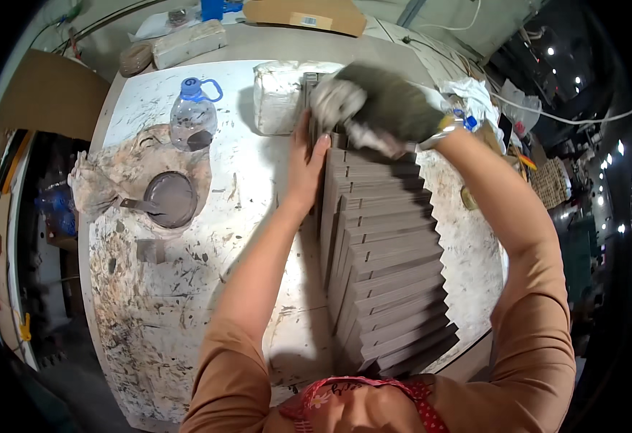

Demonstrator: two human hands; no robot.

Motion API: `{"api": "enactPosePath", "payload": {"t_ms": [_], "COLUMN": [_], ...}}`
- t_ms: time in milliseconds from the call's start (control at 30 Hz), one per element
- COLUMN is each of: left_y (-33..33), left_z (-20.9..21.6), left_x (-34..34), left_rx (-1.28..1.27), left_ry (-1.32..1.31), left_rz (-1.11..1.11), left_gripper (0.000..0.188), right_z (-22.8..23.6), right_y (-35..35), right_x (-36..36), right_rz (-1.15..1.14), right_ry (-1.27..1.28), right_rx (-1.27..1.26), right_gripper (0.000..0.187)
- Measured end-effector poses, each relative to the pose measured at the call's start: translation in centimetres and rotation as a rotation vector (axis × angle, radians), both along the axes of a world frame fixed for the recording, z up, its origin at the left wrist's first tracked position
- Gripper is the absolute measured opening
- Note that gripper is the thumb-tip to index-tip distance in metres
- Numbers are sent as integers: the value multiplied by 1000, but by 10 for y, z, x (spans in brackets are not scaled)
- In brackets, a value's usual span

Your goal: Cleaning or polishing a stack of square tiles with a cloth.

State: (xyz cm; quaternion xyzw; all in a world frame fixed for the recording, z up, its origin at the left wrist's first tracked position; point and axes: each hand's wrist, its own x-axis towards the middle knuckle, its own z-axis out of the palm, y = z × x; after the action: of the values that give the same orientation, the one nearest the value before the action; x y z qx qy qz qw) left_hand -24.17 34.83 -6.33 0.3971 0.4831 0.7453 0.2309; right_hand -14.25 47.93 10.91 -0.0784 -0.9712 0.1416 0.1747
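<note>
A long row of flat grey-brown notched boards (388,260) lies overlapped like steps down the middle of the stained white table (150,303). My left hand (306,162) rests flat against the left side of the stack near its far end, holding nothing. My right hand (391,108) wears a dark glove and grips a dirty grey-white cloth (339,101), pressed on the far boards.
A clear plastic bottle with a blue cap (193,115) stands at the left. Beside it a dark round bowl (171,200) sits on a stained rag (114,173). A white wrapped block (280,94) lies behind the stack. Cardboard (308,14) and rags sit at the far edge.
</note>
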Motion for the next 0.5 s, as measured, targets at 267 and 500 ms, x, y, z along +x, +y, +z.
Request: {"api": "enactPosePath", "payload": {"t_ms": [267, 500], "left_y": [-12, -15], "left_z": [12, 7], "left_x": [-1, -5], "left_rx": [-75, -171], "left_ry": [-3, 6], "left_rz": [-17, -79], "left_gripper": [65, 67], "right_z": [25, -9], "right_y": [38, 62], "right_x": [113, 158], "right_rz": [-444, -779], "right_ry": [-878, -680], "right_rx": [506, 368], "right_gripper": [36, 52]}}
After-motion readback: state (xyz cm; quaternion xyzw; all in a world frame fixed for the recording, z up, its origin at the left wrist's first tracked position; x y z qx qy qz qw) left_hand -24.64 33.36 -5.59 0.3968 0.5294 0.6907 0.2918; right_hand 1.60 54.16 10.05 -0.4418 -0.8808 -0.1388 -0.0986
